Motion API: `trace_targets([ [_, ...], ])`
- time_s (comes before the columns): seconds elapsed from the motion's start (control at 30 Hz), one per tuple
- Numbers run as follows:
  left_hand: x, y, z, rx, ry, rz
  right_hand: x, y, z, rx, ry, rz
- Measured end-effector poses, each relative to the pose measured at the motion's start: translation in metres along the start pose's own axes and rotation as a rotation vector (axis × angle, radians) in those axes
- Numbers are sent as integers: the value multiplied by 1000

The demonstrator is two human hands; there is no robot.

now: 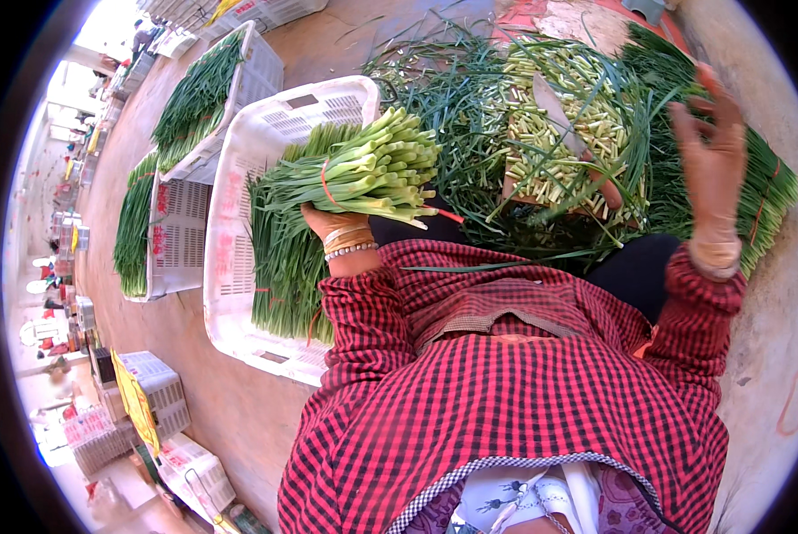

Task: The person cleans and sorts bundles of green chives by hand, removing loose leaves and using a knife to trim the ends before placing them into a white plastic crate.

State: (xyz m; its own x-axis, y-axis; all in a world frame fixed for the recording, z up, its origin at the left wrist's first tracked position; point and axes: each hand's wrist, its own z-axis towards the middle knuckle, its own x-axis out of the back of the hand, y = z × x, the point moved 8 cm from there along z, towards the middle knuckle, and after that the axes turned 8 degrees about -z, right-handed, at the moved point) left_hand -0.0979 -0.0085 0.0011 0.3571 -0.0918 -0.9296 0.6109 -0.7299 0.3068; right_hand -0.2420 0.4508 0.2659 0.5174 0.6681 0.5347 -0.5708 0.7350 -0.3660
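My left hand (337, 221) is closed around a bundle of leek-like green stalks (372, 169), its pale cut ends facing right and a red band around it. The bundle is held over a white plastic crate (221, 267), where more banded green bundles (288, 285) lie. My right hand (715, 160) is raised at the right, fingers apart and slightly blurred, with no object visible in it. Below it lies a pile of long green stalks (768, 191), partly banded in red. A knife (559, 116) with a brown handle rests on a heap of cut stem ends (528, 147).
Loose green leaves (443, 116) spread around the cut stems in front of my knees. Two more white crates (261, 67) filled with green stalks stand at the left. Farther left are stacked crates (150, 383) and a yellow sheet (135, 400). A concrete surface (764, 356) borders the right side.
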Motion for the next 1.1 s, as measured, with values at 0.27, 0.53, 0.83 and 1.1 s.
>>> trace_targets([
  [0.27, -20, -20, -5, 45, -41, 40, -90, -171, -69, 292, -509, 475],
  [0.53, -29, -29, -14, 40, 9, 20, -113, -181, -82, 225, -570, 532],
  [0.83, -10, 17, -11, -103, -2, -2, -12, -15, -19, -295, -122, 603],
  [1.1, -8, 23, -9, -156, -52, -150, -26, 18, -36, -216, -204, 323],
])
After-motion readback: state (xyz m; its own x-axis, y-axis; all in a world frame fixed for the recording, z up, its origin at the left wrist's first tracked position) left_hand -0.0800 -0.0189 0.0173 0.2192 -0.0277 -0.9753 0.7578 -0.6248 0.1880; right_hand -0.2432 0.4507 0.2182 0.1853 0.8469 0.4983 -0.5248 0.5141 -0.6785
